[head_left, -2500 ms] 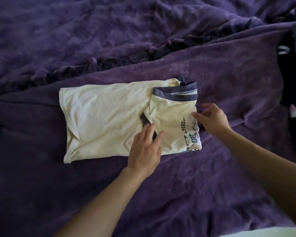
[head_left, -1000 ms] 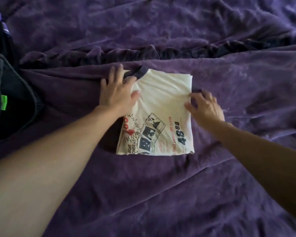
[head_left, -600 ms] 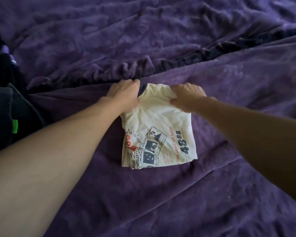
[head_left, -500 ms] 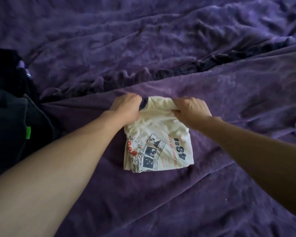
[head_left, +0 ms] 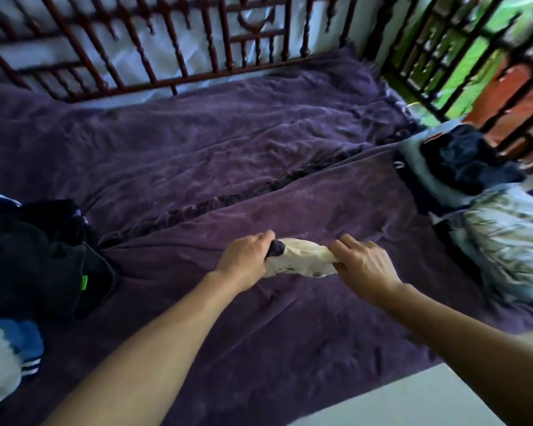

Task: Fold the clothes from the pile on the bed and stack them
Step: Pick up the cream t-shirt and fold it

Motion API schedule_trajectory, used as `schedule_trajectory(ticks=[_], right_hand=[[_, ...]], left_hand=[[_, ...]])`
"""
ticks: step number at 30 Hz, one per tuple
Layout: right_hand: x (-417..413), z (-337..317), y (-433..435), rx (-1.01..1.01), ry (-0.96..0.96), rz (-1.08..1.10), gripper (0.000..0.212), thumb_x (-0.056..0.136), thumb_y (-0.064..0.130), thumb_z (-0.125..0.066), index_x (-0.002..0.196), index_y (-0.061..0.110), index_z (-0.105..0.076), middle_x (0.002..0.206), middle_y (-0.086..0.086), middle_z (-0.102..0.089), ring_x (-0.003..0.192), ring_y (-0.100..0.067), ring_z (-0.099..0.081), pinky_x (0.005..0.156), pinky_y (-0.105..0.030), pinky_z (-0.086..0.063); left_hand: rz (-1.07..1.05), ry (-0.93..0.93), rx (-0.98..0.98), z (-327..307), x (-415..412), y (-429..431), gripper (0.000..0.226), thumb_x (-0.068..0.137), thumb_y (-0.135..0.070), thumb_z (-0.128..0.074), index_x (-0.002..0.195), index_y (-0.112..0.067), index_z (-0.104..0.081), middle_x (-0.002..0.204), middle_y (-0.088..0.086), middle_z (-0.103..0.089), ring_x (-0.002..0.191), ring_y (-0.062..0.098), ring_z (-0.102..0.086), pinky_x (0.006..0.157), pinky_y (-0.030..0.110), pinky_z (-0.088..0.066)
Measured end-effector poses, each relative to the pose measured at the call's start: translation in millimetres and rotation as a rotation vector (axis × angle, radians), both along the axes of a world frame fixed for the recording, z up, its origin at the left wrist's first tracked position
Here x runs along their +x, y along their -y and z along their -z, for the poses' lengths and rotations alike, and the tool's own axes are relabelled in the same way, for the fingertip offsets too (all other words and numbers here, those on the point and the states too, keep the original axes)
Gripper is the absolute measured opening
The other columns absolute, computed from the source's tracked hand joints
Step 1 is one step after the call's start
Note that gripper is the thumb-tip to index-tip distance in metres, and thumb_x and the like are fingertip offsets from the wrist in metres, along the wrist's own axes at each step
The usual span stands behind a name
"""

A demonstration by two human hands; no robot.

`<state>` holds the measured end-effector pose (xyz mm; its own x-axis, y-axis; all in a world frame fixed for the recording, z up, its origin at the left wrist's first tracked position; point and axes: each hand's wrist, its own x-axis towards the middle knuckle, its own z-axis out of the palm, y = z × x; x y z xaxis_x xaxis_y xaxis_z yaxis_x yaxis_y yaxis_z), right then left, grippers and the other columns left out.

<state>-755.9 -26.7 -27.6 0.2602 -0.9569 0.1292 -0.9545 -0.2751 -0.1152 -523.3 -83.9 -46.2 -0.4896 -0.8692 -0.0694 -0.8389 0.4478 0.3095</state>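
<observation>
Left hand (head_left: 243, 260) and right hand (head_left: 365, 267), fingers curled, are gripping the folded cream T-shirt (head_left: 302, 262) at nine and three o'clock; soft, light, probably sagging.

Bedroom — blanketed bed (head_left: 259, 142), wooden headboard (head_left: 173, 41)

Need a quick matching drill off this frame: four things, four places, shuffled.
Things:
1. cream T-shirt
2. black clothes
3. pale grey-blue clothes
4. wooden bed rail

Places:
A. along the far edge of the bed, beyond the purple blanket
B. on the blanket's left side
C. held between the left hand and the right hand
D. on the blanket's right side

Pairs: 1-C, 2-B, 3-D, 4-A
</observation>
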Motion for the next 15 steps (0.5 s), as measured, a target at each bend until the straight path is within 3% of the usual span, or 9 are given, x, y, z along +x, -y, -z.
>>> schedule_trajectory(ticks=[4,8,12,15], right_hand=[[-69,-56,-51,0.007,-0.057,0.135,0.018,0.074,0.018,-0.077,0.088,0.011,-0.069,0.076,-0.008,-0.061,0.065,-0.033,-0.065,0.054,-0.037,-0.047],[-143,-102,-104,-0.012,-0.132,0.231,0.022,0.066,0.015,-0.082,0.081,0.01,-0.067,0.072,-0.01,-0.06,0.059,-0.031,-0.064,0.048,-0.034,-0.045],[-224,-122,-143,0.03,-0.155,0.369,0.022,0.09,0.027,-0.059,0.11,0.018,-0.062,0.099,-0.007,-0.061,0.086,-0.031,-0.063,0.069,-0.036,-0.043],[-281,-131,-160,0.025,-0.16,0.461,0.027,0.093,0.032,-0.053,0.12,0.026,-0.058,0.105,-0.002,-0.06,0.096,-0.028,-0.061,0.075,-0.034,-0.043]], left_hand=[[0.07,-0.025,-0.023,-51,-74,-37,0.022,0.086,-0.007,-0.049,0.105,-0.016,-0.045,0.106,0.005,-0.064,0.095,0.034,-0.061,0.065,0.036,-0.035],[0.163,-0.089,-0.014,-86,-157,-67,0.02,0.085,-0.008,-0.05,0.098,-0.02,-0.041,0.102,0.003,-0.064,0.092,0.035,-0.061,0.063,0.035,-0.033],[0.269,-0.123,0.007,-108,-241,-90,0.027,0.083,-0.009,-0.052,0.089,-0.025,-0.03,0.098,0.005,-0.063,0.089,0.036,-0.06,0.062,0.036,-0.033],[0.35,-0.153,0.039,-117,-304,-97,0.027,0.082,-0.009,-0.051,0.089,-0.024,-0.03,0.098,0.008,-0.064,0.089,0.04,-0.06,0.062,0.036,-0.032]])
